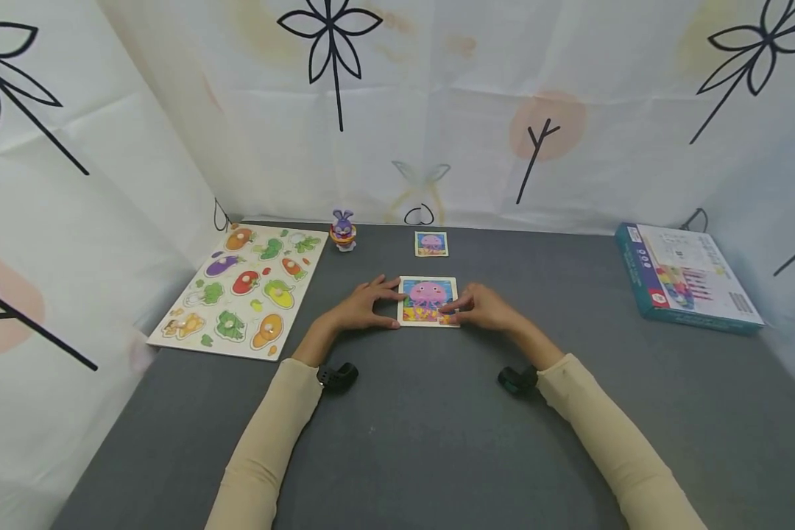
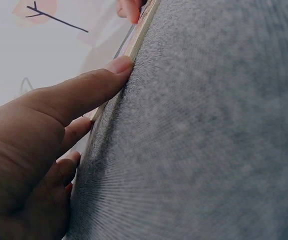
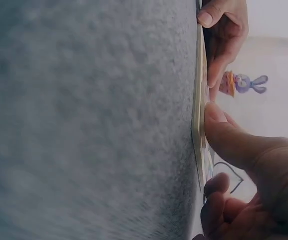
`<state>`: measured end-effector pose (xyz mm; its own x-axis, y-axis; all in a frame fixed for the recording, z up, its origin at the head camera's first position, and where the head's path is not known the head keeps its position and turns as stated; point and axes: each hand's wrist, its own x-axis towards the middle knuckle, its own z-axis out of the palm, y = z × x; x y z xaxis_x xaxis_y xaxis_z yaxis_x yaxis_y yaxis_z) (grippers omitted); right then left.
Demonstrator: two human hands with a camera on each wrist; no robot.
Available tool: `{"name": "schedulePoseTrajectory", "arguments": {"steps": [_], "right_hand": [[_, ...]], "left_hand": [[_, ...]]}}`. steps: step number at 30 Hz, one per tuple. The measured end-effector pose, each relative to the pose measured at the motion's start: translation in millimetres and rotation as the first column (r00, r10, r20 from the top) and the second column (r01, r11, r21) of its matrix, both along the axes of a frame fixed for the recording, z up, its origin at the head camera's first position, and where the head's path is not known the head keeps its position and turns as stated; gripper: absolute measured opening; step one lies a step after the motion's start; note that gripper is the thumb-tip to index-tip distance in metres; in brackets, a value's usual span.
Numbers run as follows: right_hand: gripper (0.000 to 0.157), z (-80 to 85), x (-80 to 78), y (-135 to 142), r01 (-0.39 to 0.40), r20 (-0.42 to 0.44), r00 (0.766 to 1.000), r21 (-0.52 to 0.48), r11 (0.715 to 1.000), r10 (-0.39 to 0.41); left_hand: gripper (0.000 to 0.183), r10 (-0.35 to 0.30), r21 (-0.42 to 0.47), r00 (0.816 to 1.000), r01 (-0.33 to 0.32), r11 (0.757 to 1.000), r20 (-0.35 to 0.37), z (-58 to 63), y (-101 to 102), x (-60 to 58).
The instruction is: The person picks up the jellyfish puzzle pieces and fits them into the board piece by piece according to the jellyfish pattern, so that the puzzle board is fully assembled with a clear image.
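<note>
A square picture puzzle [image 1: 428, 297] with a pink octopus-like creature on blue and yellow lies flat on the table in the head view. My left hand [image 1: 369, 304] rests at its left side, thumb at the lower left corner and fingers extended along the edge. In the left wrist view the left thumb [image 2: 96, 90] touches the puzzle's pale rim. Over the lower right part, my right hand [image 1: 486, 308] pinches a puzzle piece [image 1: 445, 318] between thumb and index finger. The right wrist view shows the right thumb [image 3: 228, 137] low over the puzzle's top; the fingers partly hide the piece.
Behind the puzzle lies a small card [image 1: 431, 244] with the same picture. A rabbit figurine [image 1: 343, 232] stands at the back, beside a vegetable puzzle board [image 1: 238, 294] on the left. At the right lies a box [image 1: 692, 280]. White printed cloth surrounds the grey table [image 1: 424, 442].
</note>
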<state>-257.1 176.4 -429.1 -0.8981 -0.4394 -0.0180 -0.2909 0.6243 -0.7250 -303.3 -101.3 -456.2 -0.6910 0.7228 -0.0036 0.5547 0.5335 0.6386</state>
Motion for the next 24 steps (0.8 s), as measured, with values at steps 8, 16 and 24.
{"name": "schedulePoseTrajectory", "arguments": {"steps": [8,16,24], "right_hand": [[0.022,1.9,-10.8,-5.9,-0.014,0.102,0.995,-0.008,1.0,0.015],[0.065,10.1,0.0,10.4,0.117,-0.07,0.992,0.239,0.964,-0.103],[0.108,16.1,20.4,40.0,0.147,0.01,0.984,0.518,0.843,-0.177]], "left_hand": [[0.058,0.008,-0.004,1.0,-0.008,1.0,0.001,2.2,-2.4,1.7],[0.073,-0.002,-0.211,0.998,-0.012,0.977,-0.068,22.7,14.3,6.3],[0.098,0.107,-0.432,0.959,-0.215,0.876,-0.261,28.4,31.3,10.8]]}}
